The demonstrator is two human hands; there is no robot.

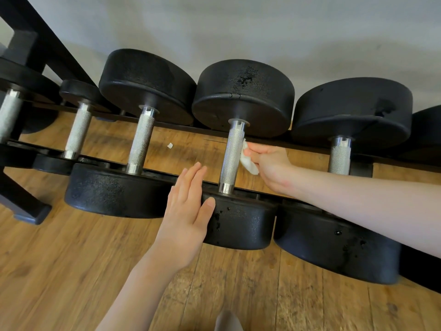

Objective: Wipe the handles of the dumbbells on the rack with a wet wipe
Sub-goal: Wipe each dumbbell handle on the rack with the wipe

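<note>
Several black dumbbells with knurled steel handles lie side by side on a low black rack (310, 149). My right hand (269, 166) pinches a crumpled white wet wipe (248, 161) against the right side of the middle dumbbell's handle (232, 156). My left hand (188, 211) lies flat with straight fingers on the near head (241, 225) of that same dumbbell, thumb on its top edge. To the left stand a handle (140, 142) and a smaller handle (78, 132); to the right, another handle (340, 156).
A small white scrap (170, 145) lies on the wooden floor (71, 271) under the rack. A pale wall runs behind the dumbbells. A black rack leg and foot (26, 206) stand at the left. Part of my foot (228, 321) shows at the bottom.
</note>
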